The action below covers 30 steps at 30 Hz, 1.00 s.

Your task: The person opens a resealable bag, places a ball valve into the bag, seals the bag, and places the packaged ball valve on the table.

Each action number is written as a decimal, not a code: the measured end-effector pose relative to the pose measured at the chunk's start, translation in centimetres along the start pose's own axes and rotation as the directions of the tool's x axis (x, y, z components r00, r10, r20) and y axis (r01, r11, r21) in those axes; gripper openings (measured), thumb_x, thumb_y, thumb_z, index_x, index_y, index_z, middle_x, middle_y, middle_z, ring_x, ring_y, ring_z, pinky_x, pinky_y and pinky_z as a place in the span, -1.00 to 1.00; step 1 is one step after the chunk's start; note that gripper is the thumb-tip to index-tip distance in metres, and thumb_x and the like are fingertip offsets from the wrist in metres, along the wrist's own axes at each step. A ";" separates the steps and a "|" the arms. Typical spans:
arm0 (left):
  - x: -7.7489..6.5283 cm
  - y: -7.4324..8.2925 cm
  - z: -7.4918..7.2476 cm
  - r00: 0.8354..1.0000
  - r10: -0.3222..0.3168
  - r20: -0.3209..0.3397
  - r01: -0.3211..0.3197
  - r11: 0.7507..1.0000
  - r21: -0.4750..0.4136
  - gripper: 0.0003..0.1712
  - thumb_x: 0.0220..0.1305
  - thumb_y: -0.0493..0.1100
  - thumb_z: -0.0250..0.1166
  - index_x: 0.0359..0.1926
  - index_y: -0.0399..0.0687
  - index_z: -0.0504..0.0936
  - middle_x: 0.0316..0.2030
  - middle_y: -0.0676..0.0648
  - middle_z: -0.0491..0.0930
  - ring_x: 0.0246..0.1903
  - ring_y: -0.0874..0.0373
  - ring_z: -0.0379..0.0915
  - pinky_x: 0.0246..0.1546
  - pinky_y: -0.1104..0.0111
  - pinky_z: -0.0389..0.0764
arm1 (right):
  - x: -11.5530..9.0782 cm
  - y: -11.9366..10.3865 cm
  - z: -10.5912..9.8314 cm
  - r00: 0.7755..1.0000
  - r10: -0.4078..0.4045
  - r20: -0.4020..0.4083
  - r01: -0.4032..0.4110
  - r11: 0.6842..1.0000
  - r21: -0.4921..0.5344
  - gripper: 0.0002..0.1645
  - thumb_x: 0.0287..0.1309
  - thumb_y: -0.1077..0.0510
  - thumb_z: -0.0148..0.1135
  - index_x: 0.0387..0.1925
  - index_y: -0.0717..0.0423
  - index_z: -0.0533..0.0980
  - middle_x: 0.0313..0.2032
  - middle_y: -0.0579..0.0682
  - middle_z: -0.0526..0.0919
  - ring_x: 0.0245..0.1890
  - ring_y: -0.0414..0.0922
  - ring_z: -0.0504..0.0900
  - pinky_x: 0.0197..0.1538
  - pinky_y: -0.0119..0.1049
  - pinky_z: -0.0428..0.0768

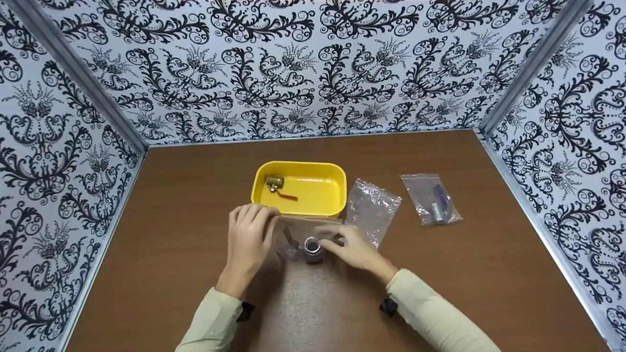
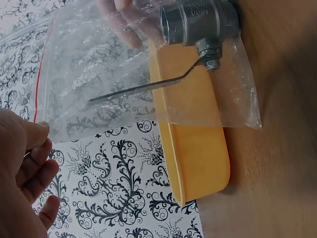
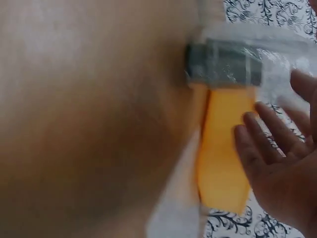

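Observation:
A clear zip bag (image 2: 133, 99) with a red strip along its mouth stands in front of the yellow tray. Inside it is a grey metal ball valve (image 2: 200, 22) with a long lever; in the head view the valve's round open end (image 1: 312, 246) faces up. My left hand (image 1: 249, 232) pinches a corner of the bag's mouth between thumb and fingers (image 2: 37, 136). At the bag's other side is my right hand (image 1: 353, 247), its fingers (image 3: 267, 136) extended and the thumb close to the valve. Some right fingers show through the plastic in the left wrist view.
The yellow tray (image 1: 337, 186) holds a brass-coloured ball valve (image 1: 275, 183) with an orange-red lever. To its right lies a crumpled clear bag (image 1: 371, 208). Farther right, another zip bag (image 1: 415, 188) contains a metal cylinder and a purple item. Patterned walls (image 1: 313, 73) enclose the brown table (image 1: 186, 195).

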<state>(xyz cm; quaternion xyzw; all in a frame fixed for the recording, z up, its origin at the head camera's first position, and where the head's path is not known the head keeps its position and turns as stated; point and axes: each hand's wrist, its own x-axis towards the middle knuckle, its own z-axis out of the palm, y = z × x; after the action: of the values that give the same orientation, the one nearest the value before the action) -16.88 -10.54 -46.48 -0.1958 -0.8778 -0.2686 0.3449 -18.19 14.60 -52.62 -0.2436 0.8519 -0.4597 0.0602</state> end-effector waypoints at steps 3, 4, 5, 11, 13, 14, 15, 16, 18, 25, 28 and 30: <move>0.0 0.0 0.0 1.000 -0.014 -0.002 0.014 1.000 -0.013 -0.90 0.32 -0.12 0.25 -0.30 -0.02 0.64 -0.34 0.01 0.61 -0.15 0.03 0.48 0.05 0.10 0.31 | 0.0 0.3 0.9 1.000 -0.001 -0.004 0.001 0.999 0.054 -0.59 0.32 0.03 0.17 0.18 -0.07 0.53 0.16 -0.09 0.62 0.13 -0.10 0.61 0.19 -0.14 0.54; 0.0 0.0 0.0 1.000 -0.018 -0.004 0.018 1.000 -0.016 -0.90 0.33 -0.13 0.25 -0.30 -0.02 0.64 -0.34 0.00 0.62 -0.15 0.03 0.48 0.05 0.10 0.31 | 0.0 0.4 1.2 1.000 0.003 0.000 -0.003 0.997 0.072 -0.58 0.32 0.03 0.16 0.19 -0.07 0.52 0.17 -0.09 0.61 0.15 -0.10 0.60 0.20 -0.15 0.54; 0.0 0.0 0.0 1.000 -0.023 -0.006 0.023 1.000 -0.020 -0.90 0.32 -0.13 0.25 -0.30 -0.03 0.64 -0.34 0.00 0.62 -0.15 0.03 0.49 0.06 0.10 0.31 | -0.1 0.5 1.5 1.000 0.016 0.004 -0.016 0.995 0.095 -0.58 0.32 0.03 0.16 0.20 -0.08 0.51 0.18 -0.10 0.61 0.15 -0.11 0.60 0.20 -0.16 0.53; 0.0 0.0 -0.1 0.999 -0.034 -0.020 0.033 0.999 -0.038 -0.94 0.29 -0.16 0.28 -0.31 -0.03 0.65 -0.34 0.00 0.62 -0.15 0.02 0.49 0.06 0.09 0.31 | 0.1 0.7 2.6 0.992 0.098 -0.074 -0.080 0.974 0.213 -0.64 0.34 0.03 0.13 0.11 -0.02 0.56 0.11 -0.06 0.65 0.17 -0.06 0.58 0.30 -0.13 0.44; 0.0 0.0 -0.1 0.999 -0.037 -0.022 0.036 0.998 -0.044 -0.95 0.28 -0.17 0.29 -0.32 -0.02 0.64 -0.35 0.00 0.62 -0.15 0.03 0.49 0.06 0.10 0.31 | 0.2 0.7 2.8 0.986 0.118 -0.114 -0.086 0.964 0.252 -0.69 0.34 0.06 0.12 0.03 0.04 0.61 0.04 -0.01 0.69 0.13 -0.03 0.61 0.28 -0.15 0.45; -0.1 0.1 -0.1 0.999 -0.038 -0.023 0.037 0.998 -0.048 -0.96 0.27 -0.18 0.29 -0.32 -0.02 0.64 -0.35 0.00 0.62 -0.15 0.03 0.49 0.06 0.10 0.32 | 0.3 0.7 2.8 0.983 0.125 -0.132 -0.087 0.961 0.262 -0.70 0.34 0.07 0.12 -0.01 0.06 0.63 0.01 0.01 0.71 0.10 -0.03 0.62 0.27 -0.18 0.46; -0.1 0.1 -0.1 0.999 -0.040 -0.023 0.038 0.998 -0.051 -0.97 0.26 -0.19 0.30 -0.33 -0.01 0.64 -0.35 0.00 0.62 -0.16 0.03 0.49 0.06 0.10 0.32 | 0.3 0.7 2.9 0.980 0.132 -0.147 -0.087 0.957 0.278 -0.72 0.34 0.10 0.13 -0.04 0.10 0.64 -0.02 0.04 0.72 0.07 -0.04 0.64 0.25 -0.23 0.47; -0.1 0.1 -0.1 0.999 -0.040 -0.024 0.039 0.998 -0.055 -0.98 0.25 -0.20 0.31 -0.33 -0.01 0.64 -0.36 0.00 0.62 -0.16 0.03 0.49 0.06 0.10 0.32 | 0.3 0.7 2.9 0.978 0.128 -0.164 -0.076 0.953 0.295 -0.73 0.33 0.13 0.13 -0.07 0.16 0.64 -0.05 0.09 0.73 0.04 -0.04 0.65 0.22 -0.27 0.48; -0.1 0.1 0.0 0.999 -0.047 -0.023 0.046 0.997 -0.062 -0.99 0.25 -0.20 0.31 -0.33 0.00 0.63 -0.36 0.01 0.62 -0.15 0.04 0.49 0.07 0.10 0.31 | 0.3 0.7 2.9 0.974 0.123 -0.189 -0.053 0.940 0.337 -0.73 0.33 0.19 0.13 -0.10 0.29 0.62 -0.09 0.18 0.73 -0.02 -0.07 0.66 0.17 -0.34 0.51; -0.1 -0.1 -0.3 0.996 -0.075 -0.038 0.071 0.993 -0.099 -0.89 0.31 -0.14 0.25 -0.31 -0.06 0.64 -0.35 -0.01 0.62 -0.16 0.02 0.50 0.09 0.09 0.31 | 0.1 0.3 2.6 0.965 0.020 -0.263 0.081 0.926 0.368 -0.78 0.34 0.30 0.06 -0.14 0.37 0.57 -0.15 0.25 0.73 -0.10 -0.18 0.70 0.08 -0.43 0.56; 0.0 -0.1 -0.3 0.995 -0.082 -0.049 0.076 0.990 -0.115 -0.90 0.30 -0.16 0.26 -0.30 -0.08 0.64 -0.36 -0.02 0.61 -0.18 0.01 0.49 0.08 0.09 0.32 | 0.1 -0.1 2.1 0.956 -0.031 -0.291 0.138 0.925 0.355 -0.79 0.33 0.36 0.04 -0.14 0.35 0.57 -0.17 0.24 0.73 -0.13 -0.09 0.73 0.05 -0.39 0.60; 0.0 0.0 -0.2 0.996 -0.072 -0.057 0.065 0.991 -0.119 -0.93 0.27 -0.18 0.29 -0.31 -0.08 0.63 -0.37 -0.01 0.61 -0.19 0.02 0.49 0.07 0.09 0.32 | 0.0 -0.8 1.5 0.945 -0.056 -0.321 0.171 0.924 0.342 -0.79 0.32 0.38 0.03 -0.15 0.35 0.58 -0.19 0.24 0.74 -0.15 -0.04 0.74 0.03 -0.36 0.62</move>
<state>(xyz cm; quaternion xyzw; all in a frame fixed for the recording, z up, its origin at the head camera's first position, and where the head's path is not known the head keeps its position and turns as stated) -16.79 -10.67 -46.40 -0.1771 -0.8559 -0.3369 0.3500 -17.37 13.11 -52.80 -0.2036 0.7347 -0.6448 -0.0548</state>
